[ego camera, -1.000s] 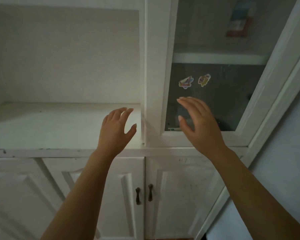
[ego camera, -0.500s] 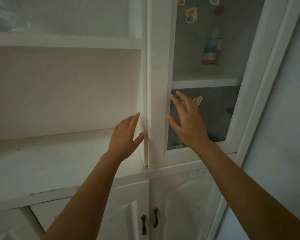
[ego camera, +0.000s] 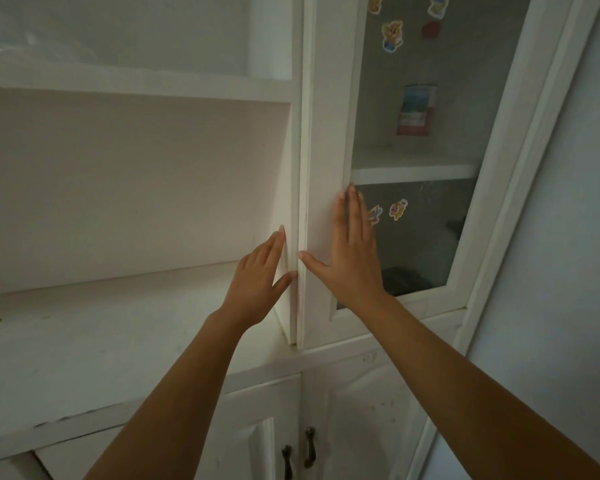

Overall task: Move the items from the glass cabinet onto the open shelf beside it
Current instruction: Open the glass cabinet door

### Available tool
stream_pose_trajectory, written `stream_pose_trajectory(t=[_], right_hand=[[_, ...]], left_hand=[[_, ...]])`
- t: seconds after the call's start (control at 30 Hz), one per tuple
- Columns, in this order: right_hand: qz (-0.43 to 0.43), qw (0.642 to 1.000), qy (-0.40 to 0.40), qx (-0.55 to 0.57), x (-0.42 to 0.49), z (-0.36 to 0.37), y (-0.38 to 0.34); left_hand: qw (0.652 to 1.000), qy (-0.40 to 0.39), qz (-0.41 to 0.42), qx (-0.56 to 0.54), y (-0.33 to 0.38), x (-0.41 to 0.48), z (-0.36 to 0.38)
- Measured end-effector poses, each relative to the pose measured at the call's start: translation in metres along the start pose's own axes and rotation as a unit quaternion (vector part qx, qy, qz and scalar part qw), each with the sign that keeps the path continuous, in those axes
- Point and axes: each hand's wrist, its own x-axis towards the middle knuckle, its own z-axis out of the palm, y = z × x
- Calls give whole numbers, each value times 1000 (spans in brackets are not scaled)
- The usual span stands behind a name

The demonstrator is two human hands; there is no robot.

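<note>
Hands flat: left hand (ego camera: 257, 282) on divider (ego camera: 293, 168), right hand (ego camera: 352, 265) on door frame (ego camera: 326, 133); box (ego camera: 415, 110) label blurred

left hand (ego camera: 257, 282) bare | right hand (ego camera: 352, 261) bare | forearms (ego camera: 187, 393) bare | nails (ego camera: 341, 195) short

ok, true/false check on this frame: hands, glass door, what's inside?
1. The right hand lies flat on the glass door frame. True.
2. The left hand grips a cup. False: it holds nothing; its straight fingers touch the side panel by the open shelf.
3. A red and blue box stands behind the glass. True.
4. The glass door is swung wide open. False: it looks shut.
5. White knobs show at the bottom. False: dark bar handles there.
</note>
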Motion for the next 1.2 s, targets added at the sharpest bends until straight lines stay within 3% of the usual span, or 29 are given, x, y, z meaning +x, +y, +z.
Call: stream_pose_trajectory(t=[0.3,1.07,1.13,1.2], right_hand=[[21,999,38,0,0,9,-7],[9,998,44,-43,-4,7,-32],[-14,998,50,-28,-7,0,-21],[32,997,67,-14,-13,-16,18]], left_hand=[[1000,-15,-3,-25,-8,1,1],[999,-19,-43,-28,-4,-3,3],[999,-15,-43,-27,-6,-3,4],[999,-13,-44,-23,-6,-2,7]])
